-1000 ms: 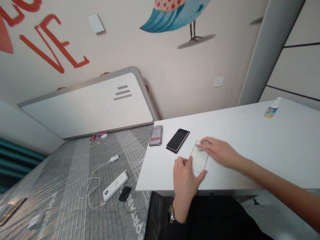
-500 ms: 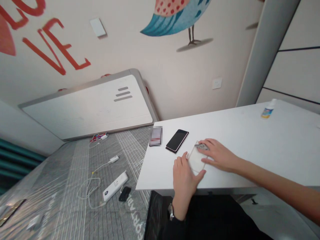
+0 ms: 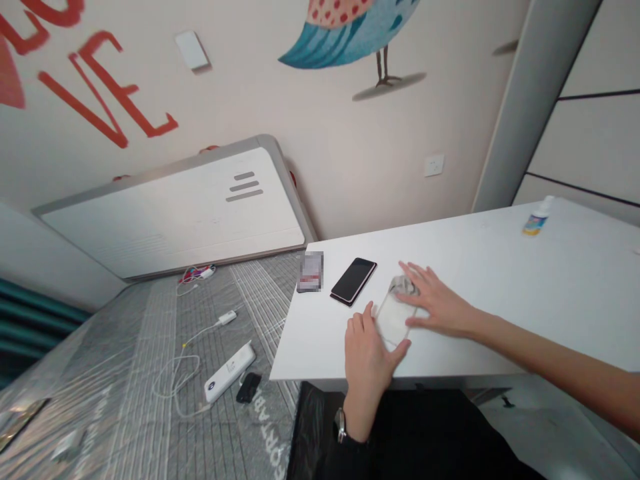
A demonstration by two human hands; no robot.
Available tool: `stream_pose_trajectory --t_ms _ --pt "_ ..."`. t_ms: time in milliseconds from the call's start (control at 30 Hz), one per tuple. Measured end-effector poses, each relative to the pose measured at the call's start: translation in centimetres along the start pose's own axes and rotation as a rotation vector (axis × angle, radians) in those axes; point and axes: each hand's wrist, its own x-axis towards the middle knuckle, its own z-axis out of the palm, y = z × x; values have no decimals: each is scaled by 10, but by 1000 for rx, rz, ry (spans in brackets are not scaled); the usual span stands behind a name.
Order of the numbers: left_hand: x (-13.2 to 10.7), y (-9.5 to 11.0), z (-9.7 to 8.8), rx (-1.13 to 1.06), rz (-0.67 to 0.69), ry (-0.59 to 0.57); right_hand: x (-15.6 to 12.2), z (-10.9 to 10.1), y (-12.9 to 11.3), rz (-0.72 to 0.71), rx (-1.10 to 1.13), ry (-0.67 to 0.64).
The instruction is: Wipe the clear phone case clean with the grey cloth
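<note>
"What materials does the scene show?"

"A clear, rectangular plastic case (image 3: 393, 325), smooth and see-through, beside a crumpled grey wad (image 3: 402, 285) that looks like soft, matt cloth."

"And nearby?"

"A black, rectangular phone (image 3: 354, 281) with a glossy, glass-like face lies on a smooth white surface (image 3: 490, 287) with a faint sheen."

"The bed?"

"A grey, striped cloth mattress (image 3: 135, 360), ribbed under shiny, wrinkled clear film, bears a white, oblong power bank (image 3: 231, 371) of smooth plastic. A silver-toned wristwatch (image 3: 341, 425) gleams like polished metal."
</note>
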Motion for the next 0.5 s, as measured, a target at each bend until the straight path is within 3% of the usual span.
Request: stream_pose_trajectory --t_ms 100,233,333,400,500 --pt "-1 2 -2 2 -16 -18 2 0 3 -169 61 -87" --pt "-1 2 -1 5 -21 -32 9 0 6 27 6 45" --pt "-1 0 1 9 -34 -17 14 -2 -2 -127 94 -87" --pt "-1 -1 2 -2 -42 -16 17 -4 -7 -95 144 -139" --pt "-1 -1 2 -30 -45 -37 18 -7 -5 -1 189 -110"
